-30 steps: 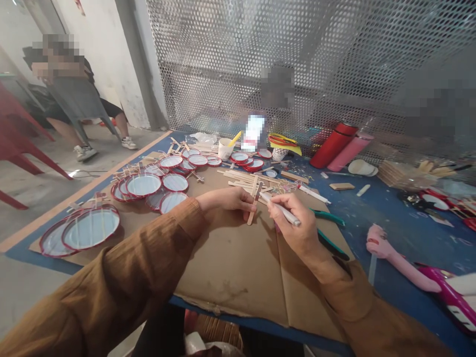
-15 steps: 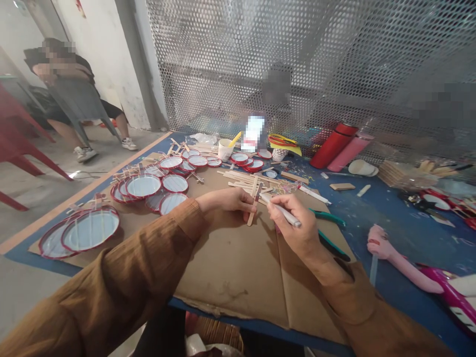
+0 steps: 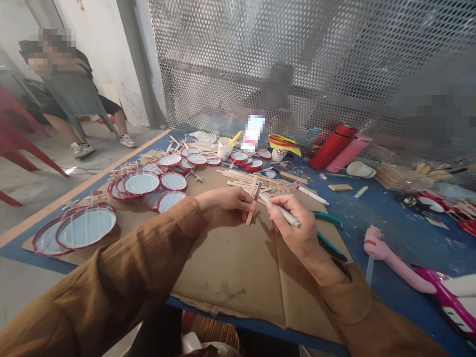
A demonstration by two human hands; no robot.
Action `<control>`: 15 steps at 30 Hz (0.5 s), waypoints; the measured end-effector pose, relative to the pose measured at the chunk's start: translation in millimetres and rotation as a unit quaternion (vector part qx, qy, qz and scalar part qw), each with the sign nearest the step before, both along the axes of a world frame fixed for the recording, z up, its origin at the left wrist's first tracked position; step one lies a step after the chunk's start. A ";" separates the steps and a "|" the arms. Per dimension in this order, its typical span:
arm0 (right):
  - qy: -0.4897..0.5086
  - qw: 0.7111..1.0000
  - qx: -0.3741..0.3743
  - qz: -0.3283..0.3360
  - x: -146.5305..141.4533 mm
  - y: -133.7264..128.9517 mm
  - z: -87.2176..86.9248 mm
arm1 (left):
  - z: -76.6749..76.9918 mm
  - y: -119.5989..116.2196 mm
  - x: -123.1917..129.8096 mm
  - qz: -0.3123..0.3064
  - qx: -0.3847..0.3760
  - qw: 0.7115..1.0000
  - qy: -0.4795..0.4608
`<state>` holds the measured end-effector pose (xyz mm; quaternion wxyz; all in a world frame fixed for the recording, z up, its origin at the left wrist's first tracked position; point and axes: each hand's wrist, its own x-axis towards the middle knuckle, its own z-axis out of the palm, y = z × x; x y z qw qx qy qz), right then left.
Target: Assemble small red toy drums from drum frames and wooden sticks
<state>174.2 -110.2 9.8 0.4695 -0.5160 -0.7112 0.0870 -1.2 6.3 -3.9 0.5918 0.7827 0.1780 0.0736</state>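
Note:
My left hand pinches a crossed pair of wooden craft sticks upright against the cardboard sheet. My right hand is shut on a white marker, whose tip reaches the sticks near my left fingers. Whether it touches them, I cannot tell. Left of my arm, several red-rimmed round discs with sticks and strings across them lie on the cardboard. A pile of loose craft sticks lies just beyond my hands. Green-handled pliers sit beside my right hand.
The cardboard lies on a blue table holding a red flask, a pink flask and a pink object. A perforated metal screen stands behind. A seated person is at far left, beside red chairs.
The whole view has shifted slightly, with the discs and table moving left in the picture. My hands still hold the sticks and marker in the same grip.

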 end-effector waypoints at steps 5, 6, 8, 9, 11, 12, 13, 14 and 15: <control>0.025 1.000 0.014 -0.012 -0.4 -0.1 0.3 | -0.1 0.2 0.0 0.002 -0.006 1.000 0.001; 0.018 1.000 0.010 -0.006 -0.6 -0.1 0.3 | 0.4 0.0 -0.1 0.002 -0.006 1.000 0.002; 0.003 1.000 0.000 0.005 -0.8 -0.2 0.0 | 1.6 -0.5 -0.5 0.001 -0.007 1.000 0.003; 0.002 1.000 0.000 0.005 -0.7 -0.3 -0.3 | 2.2 -0.7 -0.7 0.000 -0.005 1.000 0.003; 0.008 1.000 0.004 0.001 -0.2 -0.4 -1.1 | 2.9 -0.9 -0.8 -0.003 -0.002 1.000 0.002; 0.007 1.000 0.005 0.002 0.2 -0.4 -1.6 | 3.0 -0.9 -0.8 -0.004 -0.002 1.000 0.001; 0.003 1.000 0.004 0.004 0.6 -0.3 -2.0 | 2.9 -0.7 -0.7 -0.004 -0.002 1.000 0.000; -0.004 1.000 0.002 0.007 1.0 -0.1 -2.3 | 2.7 -0.5 -0.6 -0.006 -0.004 1.000 -0.001; -0.007 1.000 0.001 0.008 1.3 0.2 -2.6 | 2.4 -0.2 -0.5 -0.007 -0.006 1.000 -0.002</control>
